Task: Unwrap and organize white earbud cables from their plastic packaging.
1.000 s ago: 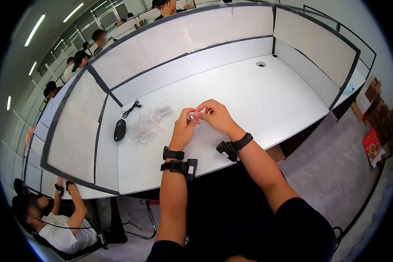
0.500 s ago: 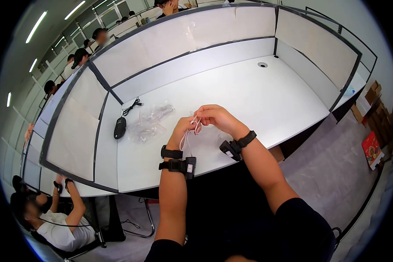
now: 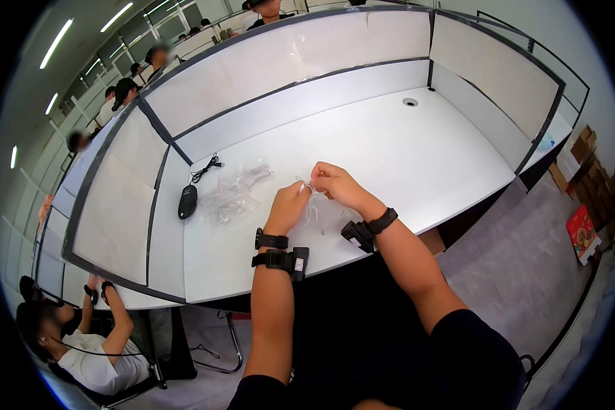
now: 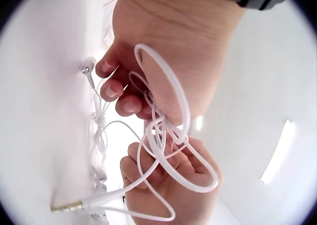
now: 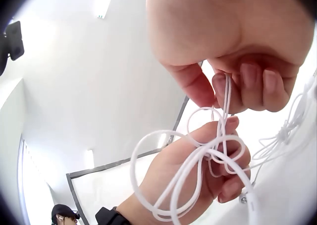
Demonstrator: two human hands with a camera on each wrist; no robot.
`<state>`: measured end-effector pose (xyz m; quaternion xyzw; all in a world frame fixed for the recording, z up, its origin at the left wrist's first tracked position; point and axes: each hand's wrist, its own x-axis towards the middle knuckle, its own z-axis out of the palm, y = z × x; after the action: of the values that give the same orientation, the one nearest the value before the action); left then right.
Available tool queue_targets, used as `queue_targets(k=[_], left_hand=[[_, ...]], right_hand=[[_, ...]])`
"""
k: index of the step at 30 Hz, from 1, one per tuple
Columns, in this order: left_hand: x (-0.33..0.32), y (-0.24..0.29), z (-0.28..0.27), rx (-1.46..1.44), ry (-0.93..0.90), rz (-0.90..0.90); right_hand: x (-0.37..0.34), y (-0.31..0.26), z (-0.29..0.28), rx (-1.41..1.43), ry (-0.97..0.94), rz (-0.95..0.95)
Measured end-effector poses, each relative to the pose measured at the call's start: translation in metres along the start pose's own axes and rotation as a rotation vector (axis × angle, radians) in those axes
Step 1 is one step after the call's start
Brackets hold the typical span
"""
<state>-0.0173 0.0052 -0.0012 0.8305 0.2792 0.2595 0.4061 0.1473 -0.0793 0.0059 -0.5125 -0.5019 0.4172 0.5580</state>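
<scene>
White wired earphones (image 4: pixel 184 99) hang tangled between my two hands. My left hand (image 3: pixel 288 205) grips the bunched cable, its loops spilling past the palm. Close against it, my right hand (image 3: pixel 339 186) pinches thin strands between thumb and forefinger, with the other fingers curled in the right wrist view. The gold-tipped plug (image 4: pixel 72 205) dangles low in the left wrist view. Beyond the left fingertips an earbud (image 4: pixel 87 66) hangs near the desk surface, beside a knotted part of the cord (image 4: pixel 99 118). The palms hide part of the tangle.
Clear plastic bags (image 3: pixel 232 198) lie on the white desk (image 3: pixel 389 157) left of my hands. Beside them is a black mouse (image 3: pixel 187 201) with its cord. Partitions (image 3: pixel 287 65) enclose the desk. A seated person (image 3: pixel 102 352) is at lower left; cardboard boxes (image 3: pixel 584 160) stand at right.
The cable loops that draped over my left hand and wrist half a second ago now hang between the hands. Both hands have shifted slightly and stay close together.
</scene>
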Motion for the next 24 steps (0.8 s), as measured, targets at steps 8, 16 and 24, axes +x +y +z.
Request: queue_targets(k=[8,16,24], left_hand=[[0.0,0.009,0.0,-0.002,0.064,-0.009],[-0.003,0.026,0.001,-0.074,0.027,0.009],[0.001,0.005,0.0,-0.23,-0.069,0.01]], right_hand=[[0.005,0.007,0.004,0.168,0.087,-0.264],[0.003,-0.003,0.011,0.189,0.294,-0.284],[-0.008,-0.022,0.001,0.071,0.083,0.019]])
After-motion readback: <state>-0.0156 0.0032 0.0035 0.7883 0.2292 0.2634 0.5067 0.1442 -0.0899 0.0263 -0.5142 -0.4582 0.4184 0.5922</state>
